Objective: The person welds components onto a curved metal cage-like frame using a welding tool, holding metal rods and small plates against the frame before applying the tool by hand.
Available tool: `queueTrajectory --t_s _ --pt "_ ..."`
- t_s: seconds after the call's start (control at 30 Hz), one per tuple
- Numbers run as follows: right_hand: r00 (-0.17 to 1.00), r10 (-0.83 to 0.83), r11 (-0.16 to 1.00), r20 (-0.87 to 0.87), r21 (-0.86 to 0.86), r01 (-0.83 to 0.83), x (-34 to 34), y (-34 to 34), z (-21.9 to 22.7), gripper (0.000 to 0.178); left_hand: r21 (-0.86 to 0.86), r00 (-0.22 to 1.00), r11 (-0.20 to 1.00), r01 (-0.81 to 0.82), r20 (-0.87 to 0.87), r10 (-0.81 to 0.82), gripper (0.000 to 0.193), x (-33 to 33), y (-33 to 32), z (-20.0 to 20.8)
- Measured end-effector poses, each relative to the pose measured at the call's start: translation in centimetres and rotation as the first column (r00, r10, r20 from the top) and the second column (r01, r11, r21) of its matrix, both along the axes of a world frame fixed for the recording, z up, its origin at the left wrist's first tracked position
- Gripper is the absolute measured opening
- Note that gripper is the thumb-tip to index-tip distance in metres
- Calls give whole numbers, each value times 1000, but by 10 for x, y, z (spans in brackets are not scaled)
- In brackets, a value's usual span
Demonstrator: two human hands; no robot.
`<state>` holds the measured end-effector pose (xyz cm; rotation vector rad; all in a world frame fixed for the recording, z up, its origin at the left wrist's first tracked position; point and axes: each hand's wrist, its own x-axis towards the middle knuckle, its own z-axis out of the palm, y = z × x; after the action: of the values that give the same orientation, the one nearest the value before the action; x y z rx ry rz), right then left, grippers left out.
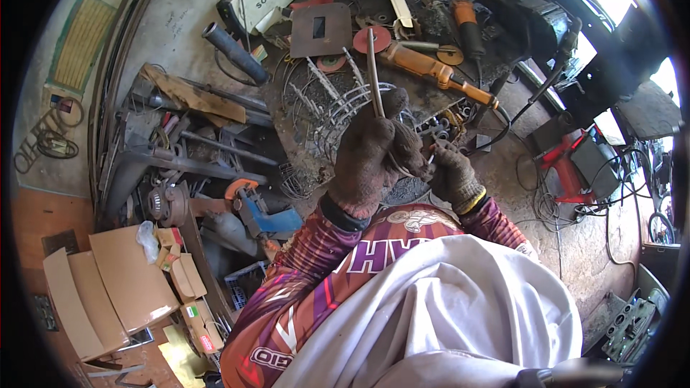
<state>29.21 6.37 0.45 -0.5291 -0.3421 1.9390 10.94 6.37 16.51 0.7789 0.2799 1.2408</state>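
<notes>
My left hand [363, 161], in a dirty brown work glove, is closed around a curved metal rod [374, 75]. The rod's long end rises past my fingers over the workbench, and a bent part curves below them. Close beside it, my right hand [458, 181], in a knit glove, has its fingers pinched together near the rod's lower curve. A small bit with an orange and whitish tip shows at those fingertips, too small to name. Beyond my hands lie several ribbed, bent metal rods [327, 86] and an orange angle grinder [424, 68].
A second grinder [468, 28] and a dark metal plate with a slot [302, 41] lie on the cluttered bench. Left are metal bars [230, 151], a blue-and-orange tool [266, 219] and an open cardboard box [129, 280]. A red-and-grey machine [571, 165] with loose cables stands right.
</notes>
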Motion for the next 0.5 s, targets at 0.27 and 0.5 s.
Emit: queueTrajectory --t_s 0.27,0.5 --pt "999 6 999 -48 -35 -7 -1 2 -7 28 -165 998 985 45 -26 -50 43 8 11 13" --pt "999 49 999 22 14 -49 -1 6 -29 32 -194 985 979 -64 -168 31 40 14 33 26"
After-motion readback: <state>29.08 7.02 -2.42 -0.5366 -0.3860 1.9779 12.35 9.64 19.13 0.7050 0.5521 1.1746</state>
